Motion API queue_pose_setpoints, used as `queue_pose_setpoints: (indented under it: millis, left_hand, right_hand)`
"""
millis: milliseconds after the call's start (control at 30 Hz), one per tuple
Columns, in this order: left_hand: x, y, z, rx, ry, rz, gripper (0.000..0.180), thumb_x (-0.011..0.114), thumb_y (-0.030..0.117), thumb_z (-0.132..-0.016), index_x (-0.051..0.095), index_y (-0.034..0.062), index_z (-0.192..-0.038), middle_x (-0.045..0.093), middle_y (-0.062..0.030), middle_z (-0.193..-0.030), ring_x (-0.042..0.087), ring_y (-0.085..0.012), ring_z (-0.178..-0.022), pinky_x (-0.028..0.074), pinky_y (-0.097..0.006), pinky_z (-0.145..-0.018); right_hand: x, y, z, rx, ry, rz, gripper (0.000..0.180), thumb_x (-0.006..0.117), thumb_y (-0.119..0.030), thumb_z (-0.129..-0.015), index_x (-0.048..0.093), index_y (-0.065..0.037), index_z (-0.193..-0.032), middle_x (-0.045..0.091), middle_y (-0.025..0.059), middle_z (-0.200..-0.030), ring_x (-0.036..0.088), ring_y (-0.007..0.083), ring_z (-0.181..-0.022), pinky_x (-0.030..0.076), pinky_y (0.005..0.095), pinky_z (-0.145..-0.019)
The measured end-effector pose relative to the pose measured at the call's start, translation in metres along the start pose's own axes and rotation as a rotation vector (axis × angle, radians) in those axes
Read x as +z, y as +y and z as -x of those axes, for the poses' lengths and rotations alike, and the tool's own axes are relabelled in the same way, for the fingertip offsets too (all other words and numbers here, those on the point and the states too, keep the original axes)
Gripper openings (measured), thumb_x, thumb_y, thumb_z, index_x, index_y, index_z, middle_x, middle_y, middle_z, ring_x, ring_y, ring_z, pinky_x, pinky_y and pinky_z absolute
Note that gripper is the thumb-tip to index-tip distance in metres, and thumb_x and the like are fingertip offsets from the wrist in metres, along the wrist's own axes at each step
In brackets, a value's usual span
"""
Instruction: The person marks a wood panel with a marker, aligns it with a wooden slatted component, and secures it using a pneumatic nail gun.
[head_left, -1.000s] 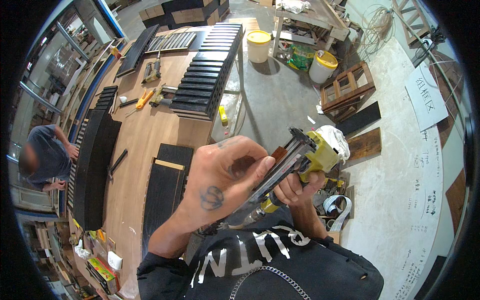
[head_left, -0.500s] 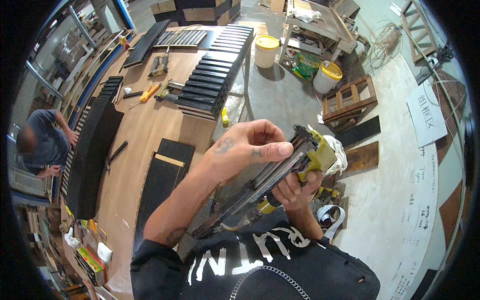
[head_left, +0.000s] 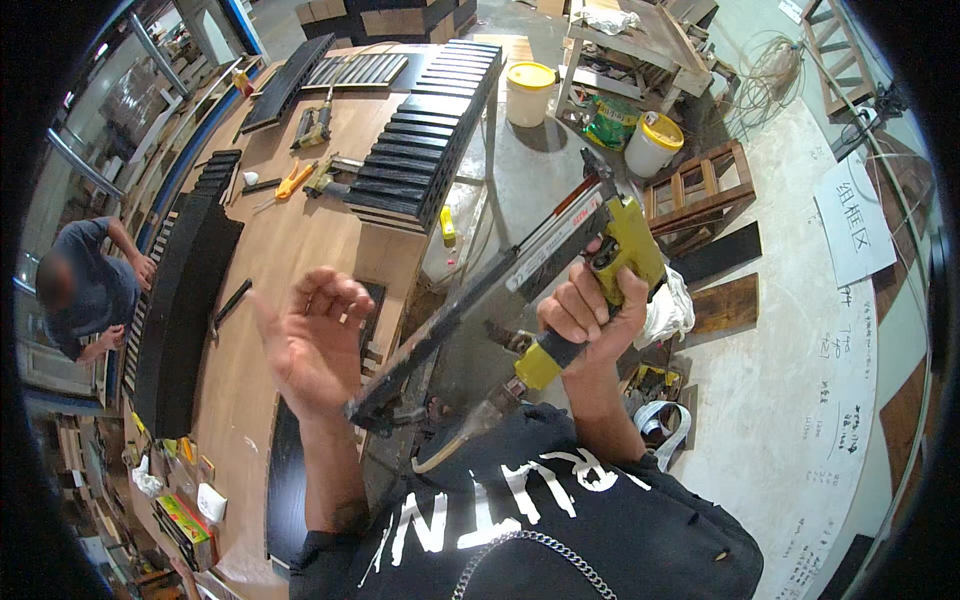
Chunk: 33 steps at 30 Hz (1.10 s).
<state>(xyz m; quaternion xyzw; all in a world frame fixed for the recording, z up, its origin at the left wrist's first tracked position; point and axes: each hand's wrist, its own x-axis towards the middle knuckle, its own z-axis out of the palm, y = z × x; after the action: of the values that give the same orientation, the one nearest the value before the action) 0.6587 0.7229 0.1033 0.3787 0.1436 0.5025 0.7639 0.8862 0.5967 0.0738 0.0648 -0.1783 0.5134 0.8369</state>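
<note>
My right hand [head_left: 590, 315] grips the handle of a yellow-green and black pneumatic nail gun [head_left: 638, 245]. The gun is tilted, its long magazine running down toward the lower left and its air hose hanging from the handle's end. Close to the magazine's lower end, my left hand [head_left: 322, 345] is raised with palm showing, thumb out and fingers loosely bent, holding nothing. Behind that hand, a black board [head_left: 290, 480] lies on the wooden workbench [head_left: 250, 370], partly hidden by my forearm.
Slatted black panels [head_left: 430, 130] and a long black piece [head_left: 185, 310] lie on the bench, with a hammer [head_left: 232, 305] and other nail guns [head_left: 312, 125]. Across the bench, a co-worker [head_left: 85, 280] touches the long piece. Lidded buckets [head_left: 530, 95] stand beyond.
My left hand has come away from the nail gun's front end and moved left, opening. The gun has swung slightly upward in my right hand, its magazine now turned more into view.
</note>
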Motion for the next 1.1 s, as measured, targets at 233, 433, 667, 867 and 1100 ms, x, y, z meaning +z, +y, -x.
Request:
queue_pose_setpoints:
  millis: [233,433,667,867,1100]
  left_hand:
    - [0.004,0.009,0.017,0.28,0.255,0.017,0.07,0.033,0.06,-0.097,0.052,-0.0023,-0.121,0.062,-0.0171,-0.106,0.058,-0.0284,-0.101,0.047,-0.041,-0.091]
    - [0.09,-0.021,-0.022,0.381,0.007,-0.025,0.06,0.018,0.049,-0.103,0.04,-0.001,-0.128,0.063,-0.0145,-0.1,0.058,-0.0211,-0.095,0.04,-0.037,-0.093]
    - [0.021,-0.082,-0.016,0.092,0.31,-0.291,0.05,0.034,0.046,-0.103,0.052,0.0,-0.112,0.062,-0.0093,-0.086,0.059,-0.0158,-0.085,0.046,-0.032,-0.085]
    - [-0.133,-0.109,0.046,-0.051,0.626,-1.1,0.028,0.052,0.026,-0.098,0.062,0.0001,-0.101,0.068,-0.0088,-0.085,0.065,-0.0156,-0.078,0.052,-0.03,-0.074]
    - [-0.268,-0.087,0.06,0.128,0.888,-1.853,0.027,0.052,0.026,-0.095,0.058,0.0035,-0.108,0.061,-0.0165,-0.107,0.053,-0.036,-0.107,0.038,-0.05,-0.093]
  right_hand:
    - [-0.01,0.01,-0.008,0.066,0.058,-0.025,0.038,0.046,-0.026,-0.097,0.052,0.003,-0.122,0.038,-0.0028,-0.057,0.038,0.0061,-0.045,0.042,0.0237,-0.048]
    - [-0.043,0.011,0.017,0.083,0.034,0.057,0.031,0.046,-0.036,-0.097,0.059,-0.007,-0.1,0.043,-0.0014,-0.059,0.04,0.0105,-0.043,0.04,0.0263,-0.047]
    - [-0.034,-0.016,-0.001,0.109,-0.093,0.503,0.036,0.046,-0.025,-0.096,0.045,0.003,-0.118,0.043,0.0017,-0.061,0.04,0.0113,-0.045,0.04,0.0285,-0.047]
    - [-0.039,-0.08,-0.002,0.355,0.206,1.539,0.03,0.055,-0.011,-0.092,0.051,0.005,-0.117,0.049,0.0023,-0.064,0.046,0.0113,-0.049,0.041,0.0261,-0.05]
    - [-0.074,-0.029,-0.034,0.91,0.195,1.906,0.022,0.071,-0.012,-0.085,0.063,0.003,-0.099,0.06,0.0018,-0.065,0.053,0.01,-0.048,0.042,0.0274,-0.046]
